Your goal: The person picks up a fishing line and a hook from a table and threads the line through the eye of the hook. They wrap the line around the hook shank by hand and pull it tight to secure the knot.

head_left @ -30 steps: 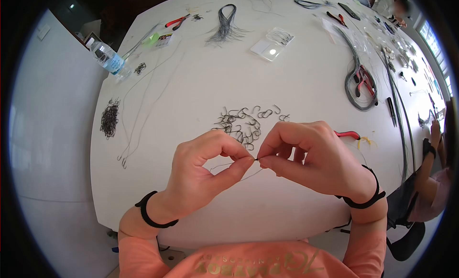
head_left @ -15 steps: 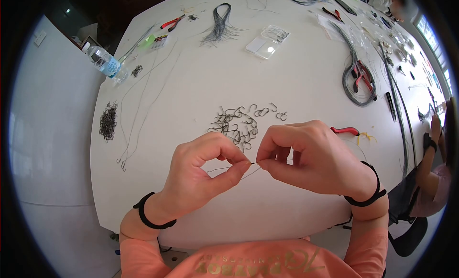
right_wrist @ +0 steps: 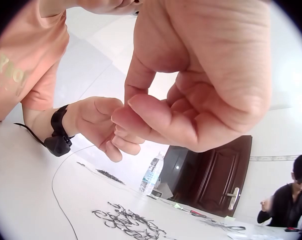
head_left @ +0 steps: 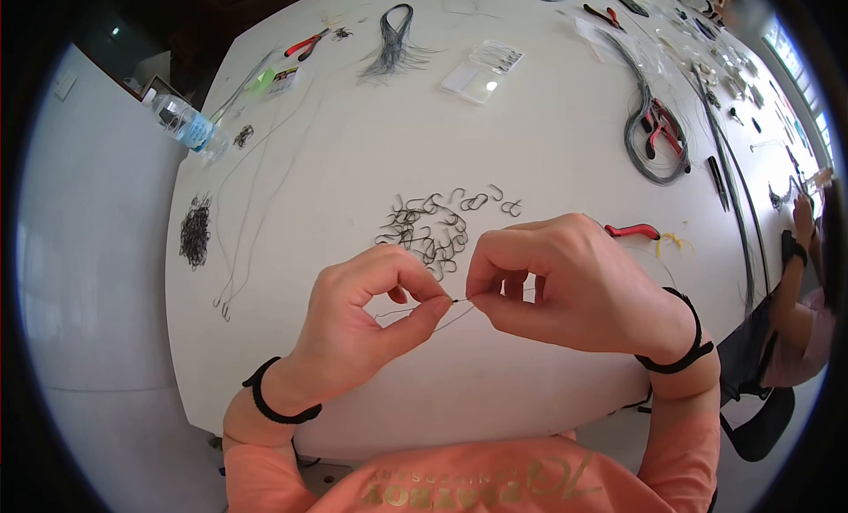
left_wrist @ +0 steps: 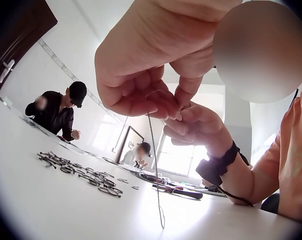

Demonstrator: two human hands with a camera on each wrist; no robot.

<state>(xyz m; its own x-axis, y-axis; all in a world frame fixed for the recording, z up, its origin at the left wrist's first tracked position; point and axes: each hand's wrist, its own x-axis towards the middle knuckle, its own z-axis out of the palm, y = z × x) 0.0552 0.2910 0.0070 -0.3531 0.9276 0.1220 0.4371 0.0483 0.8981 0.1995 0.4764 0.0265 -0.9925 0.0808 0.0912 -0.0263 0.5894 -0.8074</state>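
Note:
In the head view the left hand [head_left: 367,323] pinches a thin grey line between thumb and index finger, and a small dark piece [head_left: 455,301] shows at its fingertips. Just to the right, the right hand [head_left: 565,288] pinches too, its fingertips a small gap from the left ones. What lies inside the right fingertips is hidden. Thin line trails below the hands; a strand [left_wrist: 155,165] hangs from the left hand in the left wrist view. Beyond the hands lies a loose pile of dark hooks [head_left: 428,230].
Red-handled pliers [head_left: 632,230] lie right of the right hand. A denser dark pile [head_left: 195,232] and a water bottle [head_left: 185,124] are at the left. Farther back are a grey line bundle [head_left: 395,45], a clear box [head_left: 482,71] and coiled line [head_left: 638,142]. Other people sit around the table.
Both hands keep pinching close together, with a slightly wider gap between the fingertips than a second ago. The head view has shifted a little, moving the table items slightly left.

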